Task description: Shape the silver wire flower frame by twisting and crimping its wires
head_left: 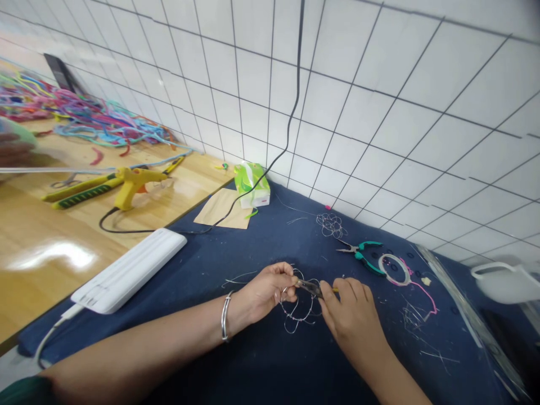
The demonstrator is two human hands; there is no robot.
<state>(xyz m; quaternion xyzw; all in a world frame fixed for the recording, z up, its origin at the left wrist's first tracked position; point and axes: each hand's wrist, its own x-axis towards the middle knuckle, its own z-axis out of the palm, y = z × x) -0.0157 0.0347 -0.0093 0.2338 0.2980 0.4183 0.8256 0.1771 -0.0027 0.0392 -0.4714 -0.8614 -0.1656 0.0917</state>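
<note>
The left hand pinches a thin wire shape just over the blue part of the worktop. The right hand is wrapped around some pliers, and their tips meet the wire by the left fingers.

The wire is thin, so a hard squeeze or twist could bend it wrong or snap it. If the pliers slip, they could nip a finger, because the fingers are so close. Pokey wire ends could prick the skin. A long loose wire near the wrist could catch on the bracelet.

The fingers hide just where the pliers bite, and the right hand covers most of the handles. The loops are hard to see on the dark blue. Another person's hand is blurry and cut off at the left edge.
</note>
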